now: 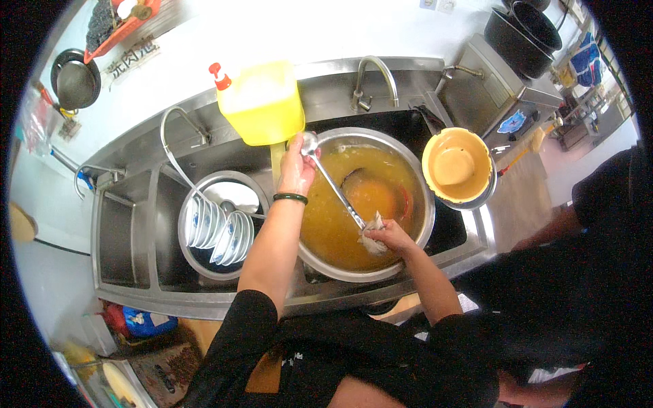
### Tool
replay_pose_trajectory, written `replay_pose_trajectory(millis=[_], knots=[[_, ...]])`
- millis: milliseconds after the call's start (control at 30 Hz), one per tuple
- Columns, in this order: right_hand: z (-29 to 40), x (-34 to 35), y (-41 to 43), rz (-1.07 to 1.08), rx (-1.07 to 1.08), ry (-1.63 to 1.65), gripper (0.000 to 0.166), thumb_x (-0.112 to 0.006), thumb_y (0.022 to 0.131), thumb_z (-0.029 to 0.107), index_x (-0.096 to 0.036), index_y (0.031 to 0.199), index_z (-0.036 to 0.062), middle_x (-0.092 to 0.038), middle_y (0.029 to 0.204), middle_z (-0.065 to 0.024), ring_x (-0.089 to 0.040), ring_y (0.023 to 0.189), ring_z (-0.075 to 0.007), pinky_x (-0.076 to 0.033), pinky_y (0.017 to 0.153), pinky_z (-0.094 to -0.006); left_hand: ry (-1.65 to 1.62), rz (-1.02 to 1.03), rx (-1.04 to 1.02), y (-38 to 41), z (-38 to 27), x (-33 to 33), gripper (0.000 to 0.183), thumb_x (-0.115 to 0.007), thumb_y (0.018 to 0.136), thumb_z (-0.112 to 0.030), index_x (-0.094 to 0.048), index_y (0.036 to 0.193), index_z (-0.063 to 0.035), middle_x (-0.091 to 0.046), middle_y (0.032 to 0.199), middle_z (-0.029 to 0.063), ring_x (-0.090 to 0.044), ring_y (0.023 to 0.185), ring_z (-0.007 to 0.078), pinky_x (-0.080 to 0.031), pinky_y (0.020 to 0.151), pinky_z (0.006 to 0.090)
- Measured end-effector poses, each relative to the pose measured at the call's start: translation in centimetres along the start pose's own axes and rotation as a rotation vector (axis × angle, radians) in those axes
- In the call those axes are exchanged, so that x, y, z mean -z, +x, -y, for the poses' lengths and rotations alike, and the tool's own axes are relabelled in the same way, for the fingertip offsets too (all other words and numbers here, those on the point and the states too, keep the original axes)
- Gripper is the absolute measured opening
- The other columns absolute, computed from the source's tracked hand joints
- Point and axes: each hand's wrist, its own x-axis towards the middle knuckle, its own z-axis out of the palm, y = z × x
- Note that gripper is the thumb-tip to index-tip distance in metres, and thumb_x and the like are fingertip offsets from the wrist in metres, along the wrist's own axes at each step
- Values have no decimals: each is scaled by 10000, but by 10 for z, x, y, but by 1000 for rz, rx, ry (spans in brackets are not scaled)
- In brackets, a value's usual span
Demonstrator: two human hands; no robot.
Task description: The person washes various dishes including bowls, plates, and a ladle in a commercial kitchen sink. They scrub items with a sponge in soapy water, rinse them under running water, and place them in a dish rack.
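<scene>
A long-handled metal ladle [335,186] slants across a large metal basin [429,217] of cloudy yellowish water. My left hand [298,171], with a dark bangle at the wrist, grips it at the bowl end. My right hand [394,237] pinches a wet, pale cloth [374,240] around the lower end of the handle. Beneath the ladle, a round reddish-rimmed vessel [370,196] lies in the water; its exact kind is unclear. Left of my forearm, a smaller metal basin [184,239] holds several white-and-blue dishes [232,239] stacked on edge.
Behind the basins stand a yellow plastic jug [262,109] with a red pump and a curved faucet [380,66]. A yellow plastic tub [454,163] sits right of the large basin. Another person in dark clothing [556,285] is close on my right.
</scene>
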Motion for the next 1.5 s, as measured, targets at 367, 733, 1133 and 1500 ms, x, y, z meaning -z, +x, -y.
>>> replay_pose_trajectory(millis=[367, 733, 1133, 1500], knots=[[21, -9, 36, -384, 170, -1020, 384, -631, 729, 281, -549, 1034, 64, -618, 858, -212, -612, 812, -345, -482, 734, -418, 437, 151, 178, -51, 15, 2, 234, -422, 927, -305, -502, 1024, -108, -366, 599, -38, -295, 463, 43, -231, 379, 174], [39, -33, 59, -548, 499, -253, 385, -575, 680, 82, -547, 1064, 75, -557, 1035, -124, -543, 944, -266, -443, 818, -353, 858, 229, 551, -96, 19, 35, 183, -416, 903, -218, -523, 973, -87, -351, 619, -69, -292, 450, 25, -208, 369, 177], [69, -27, 100, -495, 172, -142, 305, -587, 753, 250, -623, 951, 22, -637, 872, -124, -613, 791, -230, -481, 725, -348, 1252, 459, 309, -134, 28, 36, 281, -404, 912, -250, -502, 749, -44, -401, 511, -16, -368, 412, 80, -303, 399, 230], [16, -13, 65, -454, 153, -1146, 503, -572, 764, 250, -402, 1235, 210, -348, 1312, -142, -441, 1117, -373, -446, 847, -475, 787, 355, 624, -140, 21, 44, 287, -383, 936, -294, -472, 773, -75, -321, 496, -53, -288, 373, 47, -231, 336, 201]])
